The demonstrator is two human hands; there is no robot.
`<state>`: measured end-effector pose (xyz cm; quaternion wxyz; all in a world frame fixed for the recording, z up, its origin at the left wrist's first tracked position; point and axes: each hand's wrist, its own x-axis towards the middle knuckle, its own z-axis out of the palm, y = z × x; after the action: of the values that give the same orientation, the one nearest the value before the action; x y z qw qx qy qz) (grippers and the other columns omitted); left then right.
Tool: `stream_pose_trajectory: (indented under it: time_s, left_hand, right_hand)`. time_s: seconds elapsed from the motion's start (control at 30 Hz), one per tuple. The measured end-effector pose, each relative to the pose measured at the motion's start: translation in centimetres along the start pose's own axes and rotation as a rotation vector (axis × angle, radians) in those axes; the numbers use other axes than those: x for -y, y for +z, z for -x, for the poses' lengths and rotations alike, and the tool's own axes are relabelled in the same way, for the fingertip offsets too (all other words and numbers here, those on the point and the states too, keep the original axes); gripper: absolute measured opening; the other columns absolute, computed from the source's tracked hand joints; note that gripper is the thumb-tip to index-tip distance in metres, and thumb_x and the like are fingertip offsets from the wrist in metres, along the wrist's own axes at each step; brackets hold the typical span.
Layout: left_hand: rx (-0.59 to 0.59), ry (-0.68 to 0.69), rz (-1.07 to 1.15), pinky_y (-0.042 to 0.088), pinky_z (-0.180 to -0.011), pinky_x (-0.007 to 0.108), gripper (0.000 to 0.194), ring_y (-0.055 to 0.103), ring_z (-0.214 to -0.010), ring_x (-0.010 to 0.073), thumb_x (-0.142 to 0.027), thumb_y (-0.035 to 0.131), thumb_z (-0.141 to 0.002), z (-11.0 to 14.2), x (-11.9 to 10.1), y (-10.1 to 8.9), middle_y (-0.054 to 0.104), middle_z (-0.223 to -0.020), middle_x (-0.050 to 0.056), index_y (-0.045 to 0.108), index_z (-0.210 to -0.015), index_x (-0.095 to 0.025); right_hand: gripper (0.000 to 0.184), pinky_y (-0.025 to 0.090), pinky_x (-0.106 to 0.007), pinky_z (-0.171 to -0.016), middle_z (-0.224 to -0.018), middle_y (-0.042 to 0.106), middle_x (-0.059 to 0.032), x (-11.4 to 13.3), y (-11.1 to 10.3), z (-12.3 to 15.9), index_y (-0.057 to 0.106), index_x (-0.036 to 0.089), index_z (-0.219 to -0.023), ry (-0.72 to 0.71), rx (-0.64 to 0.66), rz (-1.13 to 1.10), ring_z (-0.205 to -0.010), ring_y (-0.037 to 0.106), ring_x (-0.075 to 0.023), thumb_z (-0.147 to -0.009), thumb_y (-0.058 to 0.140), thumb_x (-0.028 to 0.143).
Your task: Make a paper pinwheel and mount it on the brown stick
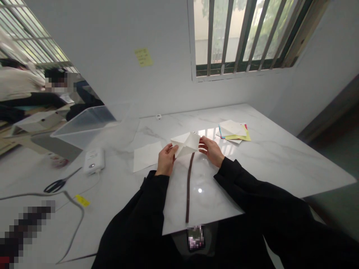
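Observation:
Both my hands hold a white folded paper [185, 143] just above the white marble table [280, 157]. My left hand [166, 159] pinches its left corner, fingers closed on the edge. My right hand [211, 150] grips the right edge, fingers curled round it. The paper shows diagonal creases. A flat white paper sheet [146, 155] lies on the table left of my left hand. A long dark brown strip [189, 186] runs from below the folded paper towards me.
A stack of coloured papers [234, 132] lies at the back right. A clear plastic box [84, 125], a white device [94, 160] with a cable, scissors [57, 184] and a yellow tag [82, 201] lie at the left. Another person sits at the far left.

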<state>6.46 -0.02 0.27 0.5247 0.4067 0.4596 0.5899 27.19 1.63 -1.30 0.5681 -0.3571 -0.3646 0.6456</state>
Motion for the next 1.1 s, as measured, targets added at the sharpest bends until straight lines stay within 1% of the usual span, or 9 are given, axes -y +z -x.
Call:
stream_pose_trajectory:
  time_s: [0.03, 0.1, 0.2, 0.3, 0.43, 0.57, 0.7, 0.9, 1.1]
  left_hand:
    - [-0.001, -0.008, 0.004, 0.056, -0.071, 0.031, 0.048, 0.070, -0.081, 0.0196, -0.039, 0.086, -0.068, 0.0, 0.0, 0.0, 0.075, -0.093, 0.006, 0.068, -0.105, -0.016]
    - [-0.004, -0.013, 0.001, 0.055, -0.070, 0.030, 0.048, 0.070, -0.079, 0.0188, -0.039, 0.087, -0.067, -0.1, 0.1, 0.0, 0.075, -0.092, 0.006, 0.068, -0.105, -0.016]
    - [-0.019, 0.008, -0.022, 0.055, -0.070, 0.029, 0.050, 0.070, -0.077, 0.0181, -0.040, 0.088, -0.066, -0.2, 0.5, -0.1, 0.076, -0.091, 0.006, 0.069, -0.105, -0.015]
    - [-0.018, 0.015, -0.054, 0.054, -0.068, 0.028, 0.052, 0.069, -0.075, 0.0181, -0.043, 0.090, -0.066, -0.3, 0.8, -0.1, 0.077, -0.092, 0.007, 0.070, -0.105, -0.015]
    - [0.073, -0.006, -0.099, 0.055, -0.072, 0.031, 0.053, 0.071, -0.079, 0.0212, -0.051, 0.090, -0.065, -0.1, 0.8, -0.1, 0.078, -0.092, 0.008, 0.074, -0.099, -0.014]
    - [0.142, 0.006, -0.131, 0.056, -0.078, 0.034, 0.058, 0.073, -0.085, 0.0253, -0.054, 0.090, -0.065, 0.2, 0.7, 0.0, 0.078, -0.093, 0.009, 0.077, -0.104, -0.013]
    - [0.127, -0.004, -0.153, 0.056, -0.076, 0.034, 0.060, 0.073, -0.083, 0.0259, -0.055, 0.091, -0.063, 0.2, 0.7, 0.0, 0.078, -0.090, 0.009, 0.078, -0.103, -0.012]
    - [0.131, -0.018, -0.142, 0.056, -0.073, 0.035, 0.063, 0.073, -0.078, 0.0258, -0.057, 0.093, -0.059, 0.0, 0.9, -0.1, 0.078, -0.088, 0.010, 0.078, -0.099, -0.011]
    - [0.148, -0.044, -0.127, 0.058, -0.074, 0.036, 0.060, 0.073, -0.077, 0.0255, -0.052, 0.093, -0.062, 0.0, 0.9, 0.0, 0.079, -0.090, 0.010, 0.078, -0.103, -0.012]
  right_hand:
    - [0.047, 0.052, -0.022, -0.069, -0.099, 0.071, -0.0033, -0.2, -0.1, -0.1, 0.074, 0.023, -0.099, -0.002, -0.010, 0.030, -0.080, 0.063, -0.0126, -0.073, 0.082, 0.061]
    - [0.049, 0.051, -0.021, -0.067, -0.097, 0.070, -0.0023, -0.7, -0.4, -0.4, 0.075, 0.022, -0.101, 0.022, 0.030, 0.069, -0.076, 0.062, -0.0108, -0.070, 0.086, 0.059]
    - [0.052, 0.050, -0.022, -0.065, -0.088, 0.068, -0.0027, -1.0, -0.4, -0.4, 0.075, 0.018, -0.089, 0.059, 0.127, 0.133, -0.072, 0.060, -0.0110, -0.070, 0.083, 0.065]
    - [0.054, 0.048, -0.024, -0.063, -0.077, 0.065, -0.0021, -1.2, -0.2, -0.2, 0.075, 0.016, -0.083, 0.033, 0.174, 0.270, -0.067, 0.057, -0.0115, -0.073, 0.078, 0.069]
    - [0.054, 0.042, -0.025, -0.058, -0.065, 0.060, 0.0002, -1.4, -0.3, -0.1, 0.071, 0.016, -0.075, -0.059, 0.205, 0.444, -0.060, 0.051, -0.0118, -0.077, 0.074, 0.070]
    - [0.054, 0.034, -0.026, -0.054, -0.055, 0.052, 0.0018, -1.4, -0.5, -0.1, 0.062, 0.017, -0.063, -0.129, 0.223, 0.544, -0.055, 0.046, -0.0115, -0.082, 0.070, 0.067]
    - [0.052, 0.035, -0.026, -0.054, -0.055, 0.052, 0.0019, -1.1, -0.2, 0.2, 0.062, 0.018, -0.063, -0.142, 0.201, 0.547, -0.054, 0.046, -0.0117, -0.080, 0.072, 0.066]
    - [0.048, 0.038, -0.026, -0.055, -0.061, 0.058, 0.0013, -1.2, 0.0, 0.2, 0.070, 0.017, -0.073, -0.106, 0.201, 0.493, -0.055, 0.047, -0.0110, -0.076, 0.077, 0.064]
    - [0.047, 0.039, -0.026, -0.055, -0.068, 0.064, -0.0012, -0.9, 0.0, 0.3, 0.075, 0.015, -0.079, -0.093, 0.226, 0.489, -0.056, 0.049, -0.0107, -0.075, 0.078, 0.062]
